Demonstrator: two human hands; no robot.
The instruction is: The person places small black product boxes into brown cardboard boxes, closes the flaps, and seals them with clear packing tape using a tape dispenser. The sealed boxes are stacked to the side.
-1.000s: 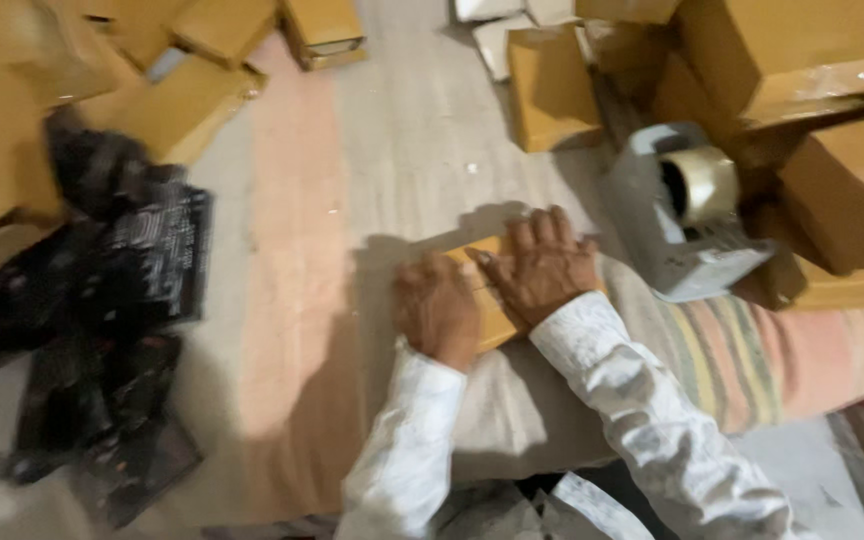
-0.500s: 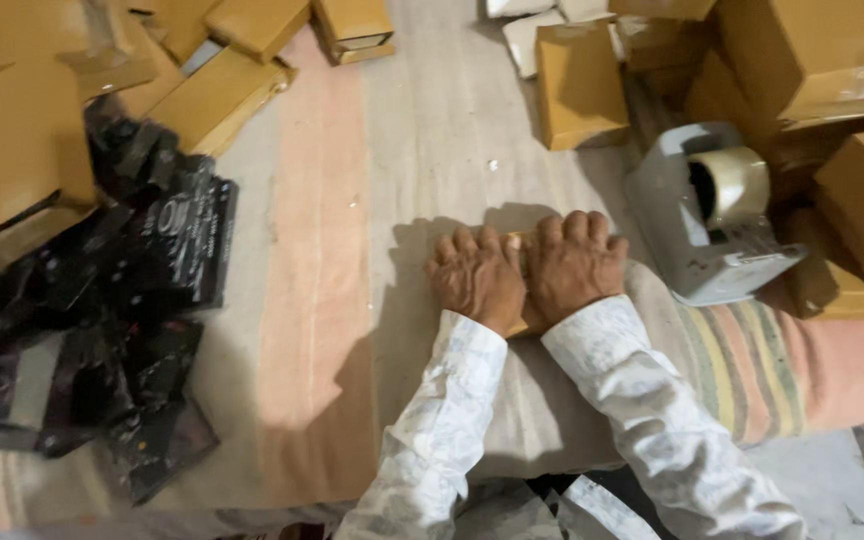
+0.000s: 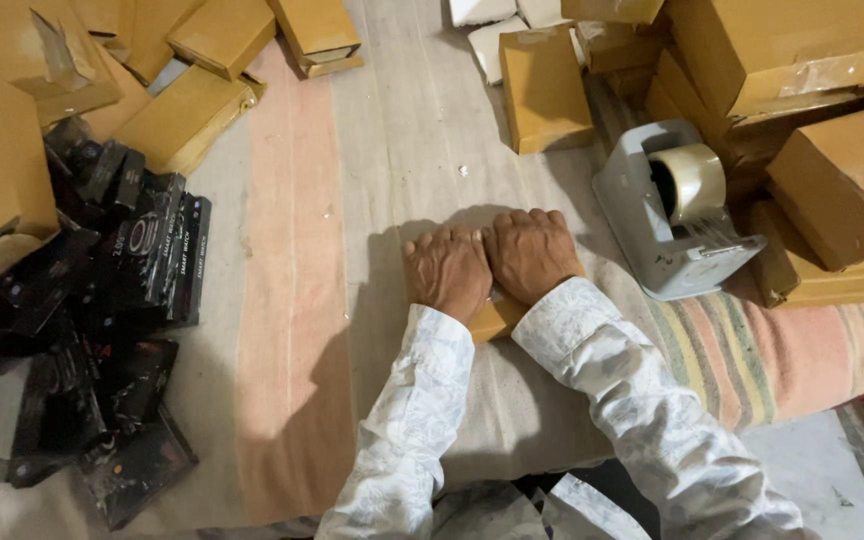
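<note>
My left hand [image 3: 447,270] and my right hand [image 3: 530,255] lie side by side, palms down, pressing on a small yellow-brown cardboard box [image 3: 497,318] on the striped cloth. The hands cover almost all of the box; only a near corner shows between my patterned white sleeves. Fingers of both hands curl over the box's far edge.
A grey tape dispenser [image 3: 674,210] with a tape roll stands just right of my hands. Yellow-brown boxes are stacked at the right [image 3: 837,180], top [image 3: 542,90] and upper left [image 3: 192,110]. A heap of black product boxes [image 3: 82,330] lies at the left.
Both hands have come together on the box and now press flat on it; earlier the left hand sat lower and the box showed more. The view has shifted slightly.
</note>
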